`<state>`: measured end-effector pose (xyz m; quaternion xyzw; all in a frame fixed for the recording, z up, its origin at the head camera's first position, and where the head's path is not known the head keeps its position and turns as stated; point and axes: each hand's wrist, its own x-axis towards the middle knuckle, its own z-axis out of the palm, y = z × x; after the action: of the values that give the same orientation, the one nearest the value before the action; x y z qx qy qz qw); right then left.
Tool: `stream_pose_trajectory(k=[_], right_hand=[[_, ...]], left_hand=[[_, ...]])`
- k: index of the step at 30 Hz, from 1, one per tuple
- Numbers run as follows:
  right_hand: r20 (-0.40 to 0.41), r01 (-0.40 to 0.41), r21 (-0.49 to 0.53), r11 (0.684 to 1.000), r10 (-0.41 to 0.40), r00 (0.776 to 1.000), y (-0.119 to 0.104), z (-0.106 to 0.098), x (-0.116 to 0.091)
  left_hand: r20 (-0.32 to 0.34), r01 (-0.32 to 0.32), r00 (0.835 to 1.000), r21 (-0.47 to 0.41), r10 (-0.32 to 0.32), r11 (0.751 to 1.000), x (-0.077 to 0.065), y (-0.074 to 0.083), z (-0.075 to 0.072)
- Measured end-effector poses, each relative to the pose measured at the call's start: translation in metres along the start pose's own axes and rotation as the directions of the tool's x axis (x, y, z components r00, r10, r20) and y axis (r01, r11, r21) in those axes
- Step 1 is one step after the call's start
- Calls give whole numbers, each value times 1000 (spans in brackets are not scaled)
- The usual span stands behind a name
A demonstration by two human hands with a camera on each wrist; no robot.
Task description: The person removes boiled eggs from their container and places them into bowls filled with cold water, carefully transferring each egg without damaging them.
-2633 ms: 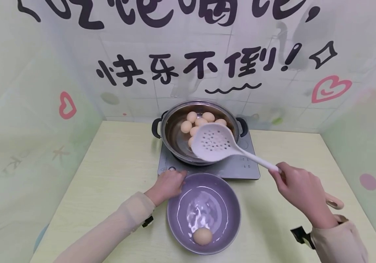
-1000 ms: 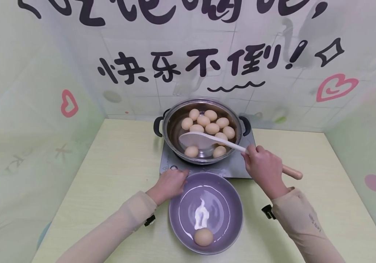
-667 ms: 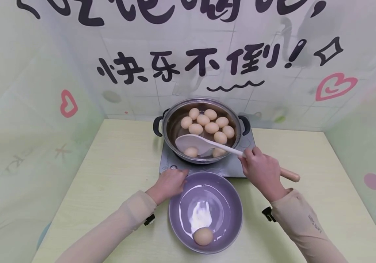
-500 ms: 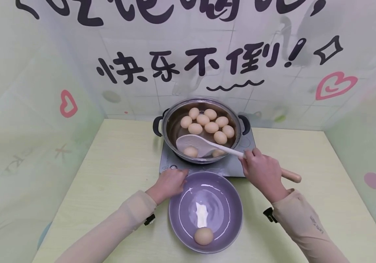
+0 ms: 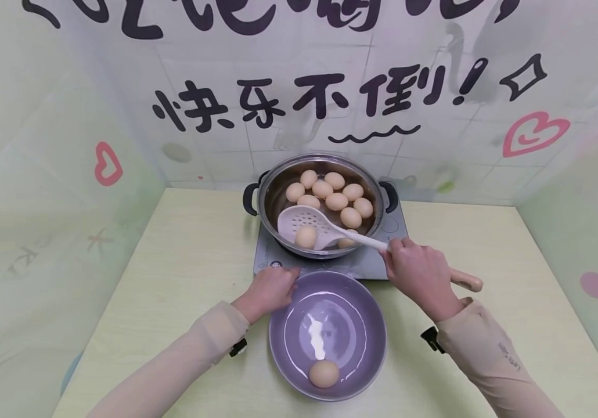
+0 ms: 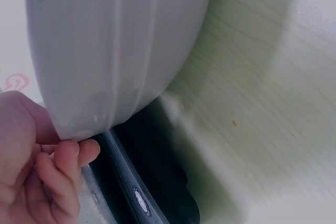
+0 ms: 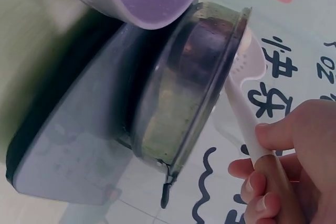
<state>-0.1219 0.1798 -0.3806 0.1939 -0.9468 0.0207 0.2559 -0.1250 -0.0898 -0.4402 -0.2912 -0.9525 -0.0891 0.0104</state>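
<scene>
A white slotted spoon [image 5: 290, 219] with a wood-coloured handle end is gripped by my right hand [image 5: 420, 276]. Its perforated bowl is at the front left of the steel pot [image 7: 184, 77], with one egg [image 5: 306, 237] resting on it. Behind it, several more brown eggs [image 5: 337, 201] lie in the pot, and the spoon's shaft partly covers one at the front right. My left hand [image 5: 270, 290] pinches the rim of a purple bowl [image 5: 325, 328], thumb and fingers on either side in the left wrist view. A single egg [image 5: 324, 374] sits in that bowl.
The pot stands on a grey induction cooktop [image 5: 374, 267], directly behind the bowl. A black pot handle [image 5: 249, 199] sticks out to the left and another [image 5: 390, 197] to the right. A pale wood table [image 5: 184, 249] extends to both sides, enclosed by printed sheets.
The slotted spoon has gone from above the pot down into it, under an egg, and has now come up slightly with that egg on it. My left hand stays on the bowl.
</scene>
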Motion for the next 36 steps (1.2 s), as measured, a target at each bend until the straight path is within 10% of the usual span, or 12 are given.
stream_pose_trajectory(k=[10,27,36], right_hand=[[149,-58,17,998,55,987,4,-5,2],[470,-234,56,971,181,864,13,-31,8],[497,-253,49,966,196,845,19,-62,-4]], left_hand=[[-3,-1,1000,-2,1,1000,0,0,0],[-6,6,1000,-14,-6,1000,-2,0,1],[-15,0,1000,-23,0,1000,0,0,0]])
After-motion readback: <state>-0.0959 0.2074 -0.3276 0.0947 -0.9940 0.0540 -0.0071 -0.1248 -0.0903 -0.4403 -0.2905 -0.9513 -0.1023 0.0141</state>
